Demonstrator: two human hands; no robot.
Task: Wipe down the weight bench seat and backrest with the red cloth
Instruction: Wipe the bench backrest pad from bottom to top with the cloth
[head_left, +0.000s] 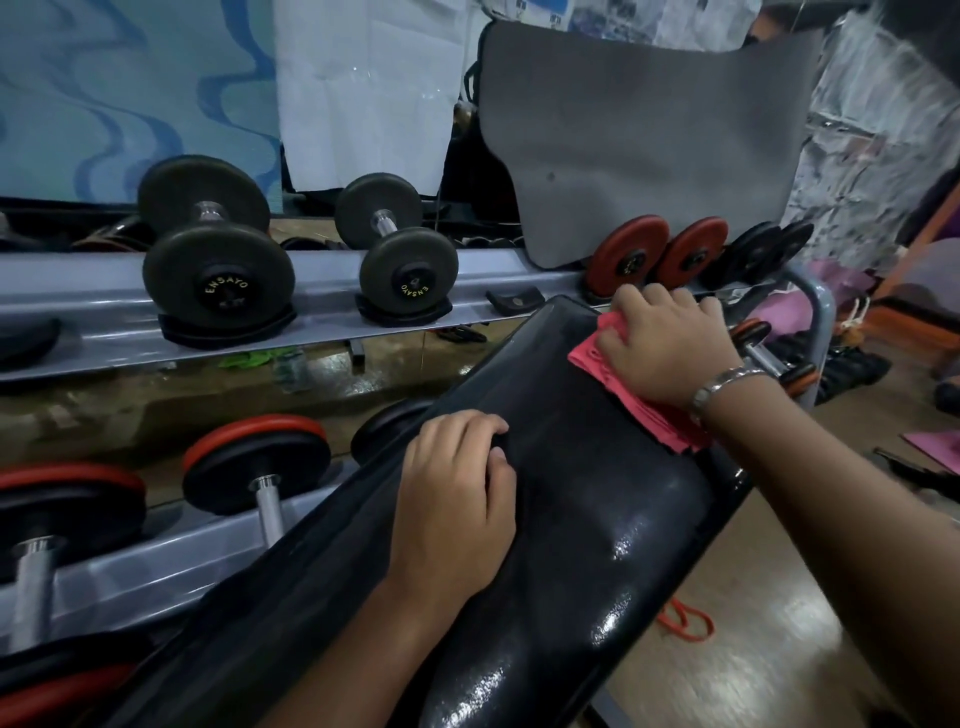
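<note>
cloth (623, 384) on the bench pad (545, 519) under the right hand (670, 348); left hand (457, 499) nearer; dumbbell rack (322, 291) left.

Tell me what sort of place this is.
Most likely a gym's free-weight area: dumbbells sit on a two-tier rack, and a padded black bench is being wiped.

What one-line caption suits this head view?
Right hand presses red cloth on black bench pad; left hand steadies it.

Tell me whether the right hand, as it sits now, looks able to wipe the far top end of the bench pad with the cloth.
Probably yes. The right hand already presses the red cloth on the bench pad just short of that end, and nothing lies on the pad between them.
</note>
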